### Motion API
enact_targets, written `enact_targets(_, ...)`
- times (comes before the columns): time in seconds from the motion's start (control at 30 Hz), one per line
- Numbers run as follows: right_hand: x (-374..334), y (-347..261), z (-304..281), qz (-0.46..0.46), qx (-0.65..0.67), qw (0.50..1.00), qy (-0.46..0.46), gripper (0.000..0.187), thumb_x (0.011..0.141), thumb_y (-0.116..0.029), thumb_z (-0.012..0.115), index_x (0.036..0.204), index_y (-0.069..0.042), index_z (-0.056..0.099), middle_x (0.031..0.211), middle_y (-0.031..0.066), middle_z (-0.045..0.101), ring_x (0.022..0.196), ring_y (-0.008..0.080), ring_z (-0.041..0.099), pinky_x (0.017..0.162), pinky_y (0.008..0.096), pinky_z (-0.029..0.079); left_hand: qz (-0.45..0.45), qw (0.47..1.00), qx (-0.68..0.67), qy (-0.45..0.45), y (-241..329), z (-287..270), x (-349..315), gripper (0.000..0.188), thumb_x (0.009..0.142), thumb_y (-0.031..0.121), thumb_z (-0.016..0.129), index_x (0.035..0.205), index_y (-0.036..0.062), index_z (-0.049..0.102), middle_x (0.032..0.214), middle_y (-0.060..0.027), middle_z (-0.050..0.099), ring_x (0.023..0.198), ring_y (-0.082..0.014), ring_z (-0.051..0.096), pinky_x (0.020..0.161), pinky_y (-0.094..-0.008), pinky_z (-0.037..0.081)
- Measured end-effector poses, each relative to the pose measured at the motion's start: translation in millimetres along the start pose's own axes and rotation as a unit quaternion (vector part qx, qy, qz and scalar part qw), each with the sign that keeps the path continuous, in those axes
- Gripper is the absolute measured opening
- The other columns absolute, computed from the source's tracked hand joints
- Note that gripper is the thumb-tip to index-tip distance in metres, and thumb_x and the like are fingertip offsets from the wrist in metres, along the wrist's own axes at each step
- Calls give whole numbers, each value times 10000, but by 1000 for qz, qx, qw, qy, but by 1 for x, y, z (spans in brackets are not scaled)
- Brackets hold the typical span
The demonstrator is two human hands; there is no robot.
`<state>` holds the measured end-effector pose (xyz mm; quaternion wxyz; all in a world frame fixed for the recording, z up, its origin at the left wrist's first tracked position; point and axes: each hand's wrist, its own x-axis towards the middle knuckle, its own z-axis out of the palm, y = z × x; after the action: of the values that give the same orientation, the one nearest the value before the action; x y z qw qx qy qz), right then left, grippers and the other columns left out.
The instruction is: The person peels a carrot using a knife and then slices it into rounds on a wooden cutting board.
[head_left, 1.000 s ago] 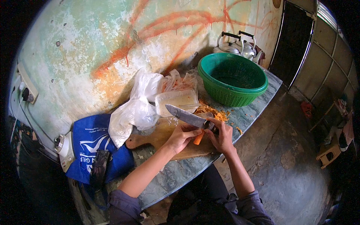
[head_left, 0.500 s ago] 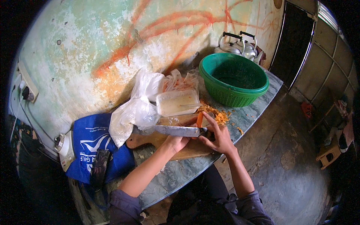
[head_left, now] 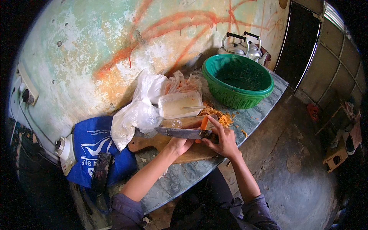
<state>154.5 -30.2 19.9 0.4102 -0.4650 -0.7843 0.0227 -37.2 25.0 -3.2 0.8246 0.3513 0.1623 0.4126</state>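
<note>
Over the cutting board (head_left: 191,154), our right hand (head_left: 224,142) gripped one knife (head_left: 180,132), tip leftward, across one away-pointing carrot (head_left: 204,123) — left hand (head_left: 181,145) close, grip unclear.

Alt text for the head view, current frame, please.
A person's bare hands hold a knife and an orange piece, possibly carrot, above a wooden board on a table. Orange scraps and a white tray lie beyond; a green basket stands farther right, a blue bag left.

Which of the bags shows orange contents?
The clear plastic bag behind the white tray; the plastic bagging to its left shows white contents, and the blue bag is opaque.
</note>
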Motion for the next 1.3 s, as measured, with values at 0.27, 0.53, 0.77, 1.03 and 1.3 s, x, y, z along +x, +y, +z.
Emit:
enact_targets(0.27,-2,6,2,5,-5,999,33,768,770,-255,732,1423,-116,354,605,90,544,579,297,561,582,373,440,20,998,10,57,-2,12,-3,438,817,72,708,1230,12,574,995,-57,673,798,-133,632,689,-267,515)
enact_targets(0.53,6,0,-3,-42,25,999,10,860,762,-307,720,1481,-147,275,696,120,640,643,315,608,632,379,469,-29,996,-65,-46,6,-2,-2,434,835,45,689,1251,27,566,1043,-69,666,887,-148,645,787,-280,539)
enact_targets(0.77,2,1,-3,18,36,998,-52,940,731,-349,741,1495,-152,230,843,134,710,710,338,654,678,383,501,-12,997,-68,-21,-3,-2,3,403,871,39,639,1267,45,562,1176,-87,634,966,-149,641,848,-292,544)
enact_targets(1.03,0,0,-1,6,-13,1000,-18,926,725,-332,768,1480,-149,265,707,85,662,630,308,627,602,382,483,-34,992,-99,-76,-2,-4,4,473,874,60,641,1324,32,498,1180,-78,622,975,-142,631,866,-292,536)
enact_targets(1.3,-1,4,3,4,2,1000,22,816,756,-318,755,1434,-145,335,712,98,647,651,299,632,614,388,492,-47,991,-70,-103,-5,-12,2,491,850,92,675,1303,36,498,1154,-70,614,964,-146,623,854,-292,523)
